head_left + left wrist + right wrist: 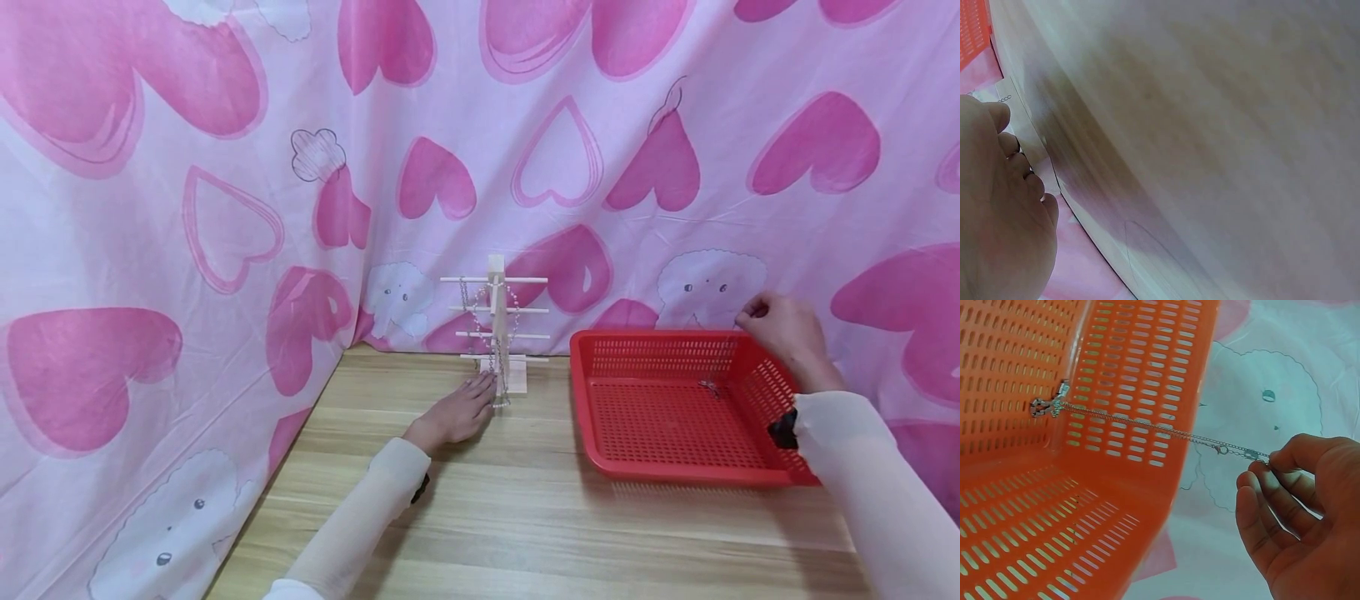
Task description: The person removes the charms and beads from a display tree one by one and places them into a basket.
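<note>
Desk (525, 521), head view: wood-grain top, backed along far and left edges by pink heart-print curtain (816, 143).
Jewelry stand (496, 265): pale wood, tiered with thin pegs, set near middle of desk's far edge; hung with string of pearl-like beads (516, 310) and slim chains (464, 293).
Left hand (459, 410): low over desk, back upward, fingers stretched out and nearly straight, tips just beside foot of stand and lowest dangling chains; nothing seen in its hold.
Red basket (675, 473): slotted plastic, by desk's far edge, to right of stand.
Right hand (783, 329): raised above basket's far right corner, fingers bent inward, pinching upper end of silver necklace (709, 387).
Necklace: dangling inside basket, lower end toward far right corner.
Left hand, left wrist view: at left edge, fingertips slightly bent before wooden base (1022, 119) of stand; cannot tell whether touching.
Right hand, right wrist view: thumb and forefinger closed on chain end, other fingers loosely curled.
Clasp (1222, 449): just beyond fingertips.
Pendant (1047, 407): low beside basket's inner corner; cannot tell whether touching it.
</note>
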Tool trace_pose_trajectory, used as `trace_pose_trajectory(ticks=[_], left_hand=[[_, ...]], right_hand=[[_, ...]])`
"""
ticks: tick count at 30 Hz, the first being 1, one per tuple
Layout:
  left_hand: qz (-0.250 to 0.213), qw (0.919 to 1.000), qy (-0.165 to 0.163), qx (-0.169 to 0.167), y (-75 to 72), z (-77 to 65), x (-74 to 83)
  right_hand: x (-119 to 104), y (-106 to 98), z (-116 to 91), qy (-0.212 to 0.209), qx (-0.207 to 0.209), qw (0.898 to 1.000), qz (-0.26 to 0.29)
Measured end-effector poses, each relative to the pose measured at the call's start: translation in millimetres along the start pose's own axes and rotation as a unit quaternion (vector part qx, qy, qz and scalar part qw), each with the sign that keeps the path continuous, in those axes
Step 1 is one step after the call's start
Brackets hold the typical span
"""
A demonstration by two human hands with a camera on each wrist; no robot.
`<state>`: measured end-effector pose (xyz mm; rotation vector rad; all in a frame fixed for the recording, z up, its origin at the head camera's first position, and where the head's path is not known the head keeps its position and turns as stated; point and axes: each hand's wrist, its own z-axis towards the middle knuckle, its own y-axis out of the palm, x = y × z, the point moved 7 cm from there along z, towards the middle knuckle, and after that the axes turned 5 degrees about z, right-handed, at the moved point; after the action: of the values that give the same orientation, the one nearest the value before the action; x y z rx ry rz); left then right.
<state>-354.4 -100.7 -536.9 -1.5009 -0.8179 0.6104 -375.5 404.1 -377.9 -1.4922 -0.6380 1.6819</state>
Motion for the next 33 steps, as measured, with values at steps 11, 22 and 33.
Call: trace_pose_trajectory(ticks=[11,22,33], left_hand=[[-0.002,1.0,-0.003,-0.007,3.2,1.5,-1.7],[0.011,0.9999,0.007,-0.001,-0.7,0.7,2.4],[-0.001,0.9999,0.01,0.005,-2.8,-0.1,3.6]], right_hand=[[6.5,18.7,-1.2,-0.003,-0.065,0.998,-0.021],[11.2,35.1,0.9,-0.01,-0.125,0.991,-0.037],[18.6,48.6,2.5,-0.012,-0.157,0.986,-0.06]])
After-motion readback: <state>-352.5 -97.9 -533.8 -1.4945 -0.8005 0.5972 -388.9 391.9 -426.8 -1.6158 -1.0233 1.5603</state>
